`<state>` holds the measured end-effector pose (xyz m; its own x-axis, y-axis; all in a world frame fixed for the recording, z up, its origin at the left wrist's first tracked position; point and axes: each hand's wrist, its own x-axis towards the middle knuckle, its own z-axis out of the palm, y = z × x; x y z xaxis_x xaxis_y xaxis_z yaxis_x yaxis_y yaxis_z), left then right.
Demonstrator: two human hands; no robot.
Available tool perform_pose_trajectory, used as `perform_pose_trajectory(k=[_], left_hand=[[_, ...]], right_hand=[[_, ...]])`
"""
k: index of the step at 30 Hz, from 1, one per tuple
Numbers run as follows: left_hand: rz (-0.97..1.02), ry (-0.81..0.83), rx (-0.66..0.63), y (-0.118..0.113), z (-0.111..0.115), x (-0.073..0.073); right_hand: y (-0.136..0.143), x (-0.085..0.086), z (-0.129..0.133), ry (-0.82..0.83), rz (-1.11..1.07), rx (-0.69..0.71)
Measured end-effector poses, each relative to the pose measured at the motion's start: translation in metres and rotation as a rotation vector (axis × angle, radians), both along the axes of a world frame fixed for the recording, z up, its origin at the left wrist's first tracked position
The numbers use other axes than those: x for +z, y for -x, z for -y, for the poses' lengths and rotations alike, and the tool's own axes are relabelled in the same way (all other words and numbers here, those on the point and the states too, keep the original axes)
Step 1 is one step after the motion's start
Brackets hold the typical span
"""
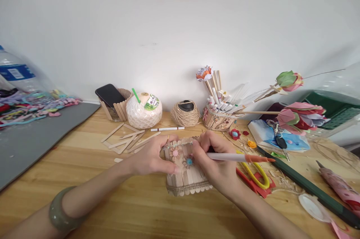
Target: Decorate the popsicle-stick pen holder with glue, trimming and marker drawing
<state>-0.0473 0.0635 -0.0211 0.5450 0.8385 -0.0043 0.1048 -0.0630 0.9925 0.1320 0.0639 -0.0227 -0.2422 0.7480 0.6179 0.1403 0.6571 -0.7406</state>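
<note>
Craft-stick piece: I see it (187,179) at the lower centre of the frame, tilted between both hands, with scalloped stick ends and a twine band near its bottom edge.
Decorations: a pink flower (175,153) and a blue-centred flower (188,162) sit on its face.
Left hand: it (150,158) grips the piece's left side, thumb laid across the front.
Right hand: it (216,162) pinches a marker (232,157), orange end pointing right; the other end is hidden by the fingers.
Loose sticks: they (128,143) lie scattered left of centre, near a brown-banded white pen (167,129).
Back row, mid-frame: a phone (108,96) in a stick holder (121,111), a wrapped coconut (144,113), a twine ball (184,115), a pen pot (218,120).
Right side: yellow handle loop (263,179), paper flowers (302,116).
Far left: grey mat (42,141).
</note>
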Motion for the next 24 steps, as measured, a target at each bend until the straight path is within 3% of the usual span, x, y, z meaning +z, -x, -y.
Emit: perform_pose_trajectory(k=[24], left_hand=[[-0.023,-0.019,0.01,0.0012,0.0005,-0.0009]], right_hand=[[-0.0002,-0.0014,-0.0007,-0.008,-0.041,-0.008]])
